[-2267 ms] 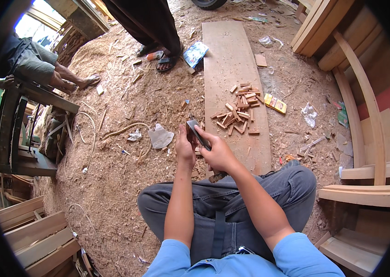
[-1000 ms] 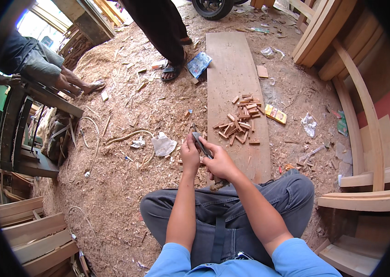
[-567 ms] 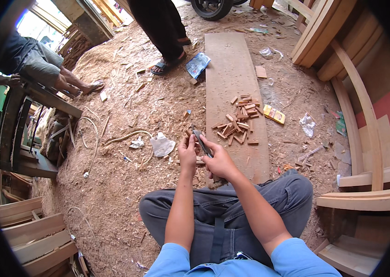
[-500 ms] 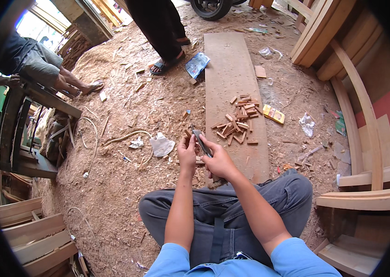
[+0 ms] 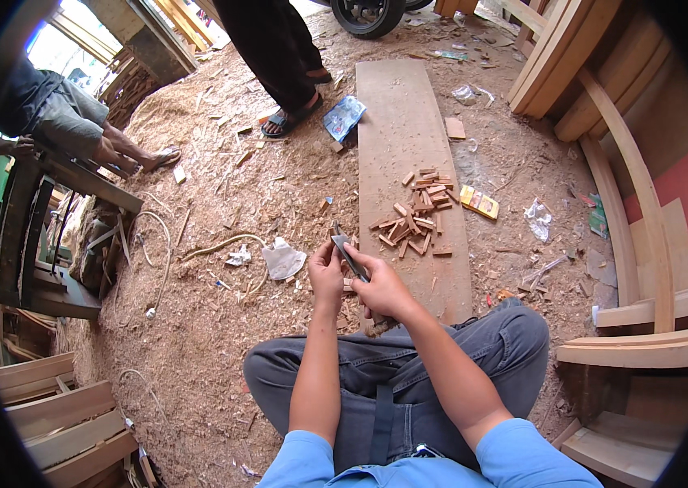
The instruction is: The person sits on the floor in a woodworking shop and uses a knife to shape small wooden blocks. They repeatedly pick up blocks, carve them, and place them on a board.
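My left hand [image 5: 327, 275] is closed in a pinch on a small brown wood piece [image 5: 336, 229], of which just the tip shows above the fingers. Beside it, my right hand [image 5: 384, 286] grips a knife [image 5: 349, 259] with a dark grey blade, which slants up to the left against the wood piece. The knife's handle is mostly hidden by the hand. Just beyond both hands, a pile of small brown wood pieces [image 5: 421, 213] lies scattered on a long flat board [image 5: 397, 106].
Wood shavings cover the ground. A yellow packet [image 5: 479, 202] lies right of the board, a blue packet [image 5: 345, 119] left of it. A white cloth-like scrap [image 5: 283, 260] and a cable [image 5: 166, 260] lie leftward. Two people stand beyond; timber frames [image 5: 645, 203] line the right side.
Both hands stay together in nearly the same place. The knife blade and the wood piece have shifted slightly against each other. The whole view has moved a little.
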### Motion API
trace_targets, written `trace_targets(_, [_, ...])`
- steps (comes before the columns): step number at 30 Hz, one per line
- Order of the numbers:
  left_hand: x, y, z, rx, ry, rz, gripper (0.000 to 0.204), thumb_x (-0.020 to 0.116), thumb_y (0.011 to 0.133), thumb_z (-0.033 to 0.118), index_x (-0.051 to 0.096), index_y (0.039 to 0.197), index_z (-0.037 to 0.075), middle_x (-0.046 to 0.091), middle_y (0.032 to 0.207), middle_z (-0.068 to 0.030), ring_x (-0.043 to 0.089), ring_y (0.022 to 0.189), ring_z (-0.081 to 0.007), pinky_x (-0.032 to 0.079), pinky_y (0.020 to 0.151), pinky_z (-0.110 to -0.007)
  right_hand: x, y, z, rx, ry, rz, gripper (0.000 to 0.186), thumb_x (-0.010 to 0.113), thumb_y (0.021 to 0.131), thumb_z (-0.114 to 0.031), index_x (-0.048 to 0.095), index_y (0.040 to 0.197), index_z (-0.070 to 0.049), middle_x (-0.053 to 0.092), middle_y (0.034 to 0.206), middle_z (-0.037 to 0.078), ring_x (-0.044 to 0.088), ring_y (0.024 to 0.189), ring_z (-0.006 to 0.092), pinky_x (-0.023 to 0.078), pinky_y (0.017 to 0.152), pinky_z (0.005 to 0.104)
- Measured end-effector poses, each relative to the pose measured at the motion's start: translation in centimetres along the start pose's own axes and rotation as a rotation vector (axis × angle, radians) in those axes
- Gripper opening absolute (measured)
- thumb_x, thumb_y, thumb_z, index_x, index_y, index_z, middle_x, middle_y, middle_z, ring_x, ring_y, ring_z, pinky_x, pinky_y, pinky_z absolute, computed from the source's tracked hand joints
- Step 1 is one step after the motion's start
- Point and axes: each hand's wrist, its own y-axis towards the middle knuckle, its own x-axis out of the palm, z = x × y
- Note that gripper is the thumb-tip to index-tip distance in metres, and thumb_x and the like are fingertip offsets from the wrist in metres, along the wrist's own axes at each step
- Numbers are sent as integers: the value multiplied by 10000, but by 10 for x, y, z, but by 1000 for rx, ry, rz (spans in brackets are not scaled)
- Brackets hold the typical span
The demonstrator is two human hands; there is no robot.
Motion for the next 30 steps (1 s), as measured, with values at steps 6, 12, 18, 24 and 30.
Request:
trace_targets(6, [-4,1,0,83,93,-19,199,540,1007,58,666,1127,-39,708,959,-59,649,792,-91,517,664,-235,-2,-4,-5,-44,-91,10,685,493,871,8,404,1521,-188,598,696,59,552,434,123,482,408,310])
trace_targets(12, [2,1,1,356,458,48,187,585,969,59,693,1054,-68,707,860,-79,648,727,-115,499,647,-253,-2,3,12,-133,-160,129,675,478,863,2,423,1510,-183,616,702,85,555,447,126,482,424,318])
trace_targets(18, [5,-11,2,272,453,-46,188,613,957,91,707,1017,-61,700,824,-87,628,701,-117,491,637,-264,-25,22,8,-280,-108,487,678,444,883,25,365,1531,-157,624,658,72,557,450,124,511,422,304])
trace_targets(24, [11,-9,1,163,267,-57,204,598,996,146,698,998,-32,663,794,-4,571,706,-63,446,624,-234,-49,16,2,-194,232,424,698,469,892,53,300,1550,-107,591,697,62,508,418,112,480,362,296])
trace_targets(30, [3,-3,4,125,122,16,221,551,1027,162,681,1075,-10,682,926,-26,589,739,-59,485,640,-222,-5,9,11,-93,-15,80,687,517,859,19,410,1512,-164,702,965,166,616,533,164,508,470,326])
